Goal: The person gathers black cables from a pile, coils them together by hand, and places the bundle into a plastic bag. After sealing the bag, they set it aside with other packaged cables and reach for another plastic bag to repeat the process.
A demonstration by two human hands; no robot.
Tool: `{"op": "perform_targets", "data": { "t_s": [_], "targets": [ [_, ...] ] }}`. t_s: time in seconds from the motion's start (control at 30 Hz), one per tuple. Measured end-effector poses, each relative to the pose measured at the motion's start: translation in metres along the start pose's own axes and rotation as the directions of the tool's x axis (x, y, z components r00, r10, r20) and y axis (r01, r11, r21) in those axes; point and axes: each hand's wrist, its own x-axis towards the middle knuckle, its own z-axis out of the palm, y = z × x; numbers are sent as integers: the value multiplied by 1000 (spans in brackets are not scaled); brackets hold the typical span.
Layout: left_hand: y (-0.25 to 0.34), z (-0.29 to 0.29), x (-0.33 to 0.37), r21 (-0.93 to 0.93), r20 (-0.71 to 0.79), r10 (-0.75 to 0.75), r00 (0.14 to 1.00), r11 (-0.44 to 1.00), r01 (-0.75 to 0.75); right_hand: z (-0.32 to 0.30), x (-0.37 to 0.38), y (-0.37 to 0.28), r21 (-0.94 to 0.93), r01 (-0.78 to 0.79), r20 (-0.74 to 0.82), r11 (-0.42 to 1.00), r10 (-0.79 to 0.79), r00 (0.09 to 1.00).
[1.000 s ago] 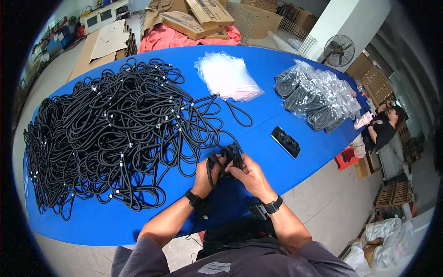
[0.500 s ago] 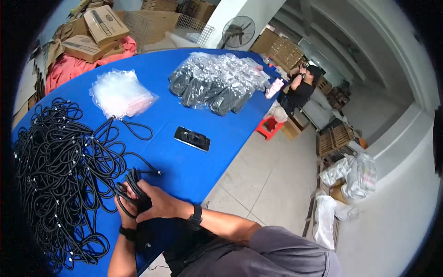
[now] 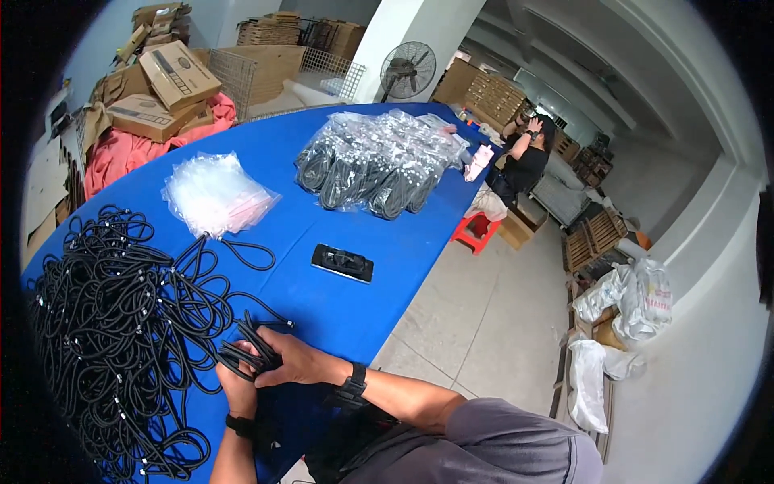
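Note:
Both hands are at the near edge of the blue table, closed around a bundle of black cord loops (image 3: 234,358). My left hand (image 3: 237,389) grips the bundle from below, its fingers partly hidden behind the cords. From the right side, my right hand (image 3: 292,360) wraps the same loops, with its thumb along the lower side. A large tangled heap of black cords (image 3: 105,323) with small white tips lies to the left. One loose cord end reaches close to my right hand. Beyond it rests a black phone-shaped object (image 3: 343,263) with something dark on top.
Clear plastic bags (image 3: 216,194) are stacked past the cord heap. Bagged black cord bundles (image 3: 375,165) cover the table's far middle. A person in black (image 3: 528,157) sits at the far right near a red stool (image 3: 477,232). Cartons (image 3: 179,73) and a fan (image 3: 408,69) stand behind.
The scene has shifted slightly down and right as my head moved. The loops in my hands look more bunched together. Both hands keep their hold.

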Motion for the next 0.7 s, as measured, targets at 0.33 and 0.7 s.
{"op": "perform_targets", "data": {
  "t_s": [0.33,0.7],
  "targets": [
    [24,2,3,91,82,-79,993,993,72,-7,4,5,77,-28,33,997,25,999],
    [5,-58,-14,419,173,107,979,891,-172,36,8,16,143,-63,-71,988,74,995]
  ]
}}
